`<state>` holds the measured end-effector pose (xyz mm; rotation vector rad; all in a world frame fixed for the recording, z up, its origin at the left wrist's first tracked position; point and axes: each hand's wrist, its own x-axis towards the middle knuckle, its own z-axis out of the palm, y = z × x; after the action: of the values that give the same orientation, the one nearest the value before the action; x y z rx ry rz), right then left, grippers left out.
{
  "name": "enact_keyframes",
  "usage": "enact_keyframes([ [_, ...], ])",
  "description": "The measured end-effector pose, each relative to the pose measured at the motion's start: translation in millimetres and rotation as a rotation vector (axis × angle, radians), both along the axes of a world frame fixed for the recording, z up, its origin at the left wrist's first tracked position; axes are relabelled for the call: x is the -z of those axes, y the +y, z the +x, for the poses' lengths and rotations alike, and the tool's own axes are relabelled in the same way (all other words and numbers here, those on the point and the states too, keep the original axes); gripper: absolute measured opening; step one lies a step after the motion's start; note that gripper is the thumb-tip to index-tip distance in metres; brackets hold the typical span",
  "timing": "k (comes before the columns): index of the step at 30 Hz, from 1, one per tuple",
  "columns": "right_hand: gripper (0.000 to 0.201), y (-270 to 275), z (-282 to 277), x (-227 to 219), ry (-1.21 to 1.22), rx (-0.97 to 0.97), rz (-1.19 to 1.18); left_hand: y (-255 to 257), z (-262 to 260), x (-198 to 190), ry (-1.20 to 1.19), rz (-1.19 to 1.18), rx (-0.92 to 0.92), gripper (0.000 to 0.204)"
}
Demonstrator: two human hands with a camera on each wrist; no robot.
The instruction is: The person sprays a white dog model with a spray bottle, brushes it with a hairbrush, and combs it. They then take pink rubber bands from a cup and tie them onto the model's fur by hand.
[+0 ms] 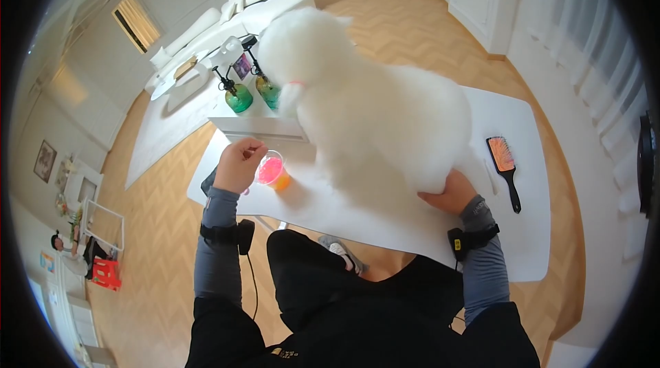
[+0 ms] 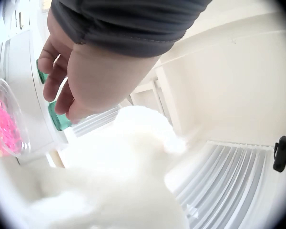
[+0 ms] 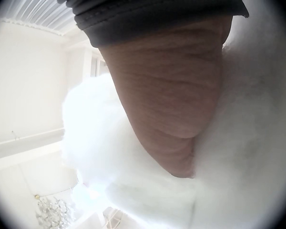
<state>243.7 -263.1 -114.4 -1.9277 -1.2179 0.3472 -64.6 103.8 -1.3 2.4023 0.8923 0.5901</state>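
Note:
A fluffy white dog [image 1: 385, 103] with a pink collar is on the white table, facing away to the left. My right hand [image 1: 452, 192] rests against the fur at its rear, thumb stretched out and the other fingers hidden; the right wrist view shows the palm side [image 3: 167, 95] against white fur. Over a clear plastic cup [image 1: 273, 172] hovers my left hand [image 1: 240, 161], thumb and fingertips drawn close together. Small pink and orange pieces fill the cup, its pink contents [image 2: 5, 126] also visible in the left wrist view. I cannot tell whether the left fingertips pinch anything.
A black brush with an orange pad [image 1: 504, 161] and a thin white stick [image 1: 491, 177] lie right of the dog. Two green spray bottles [image 1: 238, 98] stand on a white box [image 1: 258, 127] at the back left. Far left, a person sits near a red stool [image 1: 106, 274].

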Motion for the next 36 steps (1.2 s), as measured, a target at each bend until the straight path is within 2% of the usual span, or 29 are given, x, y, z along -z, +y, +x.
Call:
enact_keyframes([
  [2,0.052,-1,0,-3,-0.049,-0.036,-0.034,-20,6,2,-0.108,-0.241,0.086,0.017],
  [3,0.052,-3,0,-4,-0.051,-0.029,-0.039,-25,11,11,-0.109,-0.246,0.093,0.017],
  [5,0.056,-5,-1,-5,-0.035,-0.045,-0.068,-33,22,29,-0.146,0.06,0.255,0.015],
  [8,0.059,-8,-4,-19,0.002,-0.12,-0.111,-38,44,44,-0.277,-0.071,0.318,0.014],
  [12,0.058,-10,-13,-25,-0.025,-0.1,-0.05,-43,73,61,-0.428,-0.292,0.405,0.016],
  [13,0.057,-11,-18,-30,-0.019,-0.091,-0.1,-43,78,60,-0.434,-0.291,0.408,0.016],
  [15,0.056,-13,-28,-33,-0.016,-0.078,-0.15,-48,84,49,-0.261,-0.383,0.364,0.016],
  [18,0.057,-15,-37,-28,-0.031,-0.089,-0.181,-46,91,47,-0.279,-0.308,0.368,0.015],
  [22,0.066,-18,-41,-32,-0.175,-0.133,-0.317,-39,92,52,-0.336,-0.3,0.384,0.015],
  [24,0.069,-20,-40,-33,-0.227,-0.12,-0.376,-46,87,39,-0.267,-0.348,0.274,0.016],
  [25,0.071,-21,-37,-30,-0.227,-0.105,-0.355,-43,86,41,-0.259,-0.355,0.287,0.016],
  [27,0.073,-24,-33,-27,-0.223,-0.075,-0.339,-43,85,38,-0.411,-0.18,0.33,0.015],
  [33,0.075,-44,-31,-34,-0.345,-0.038,-0.328,-54,63,14,-0.341,-0.083,0.358,0.012],
  [35,0.071,-52,-25,-47,-0.25,-0.051,-0.249,-61,59,12,-0.343,-0.118,0.359,0.012],
  [36,0.059,-56,-20,-42,-0.202,-0.029,-0.159,-65,58,11,-0.322,-0.149,0.378,0.012],
])
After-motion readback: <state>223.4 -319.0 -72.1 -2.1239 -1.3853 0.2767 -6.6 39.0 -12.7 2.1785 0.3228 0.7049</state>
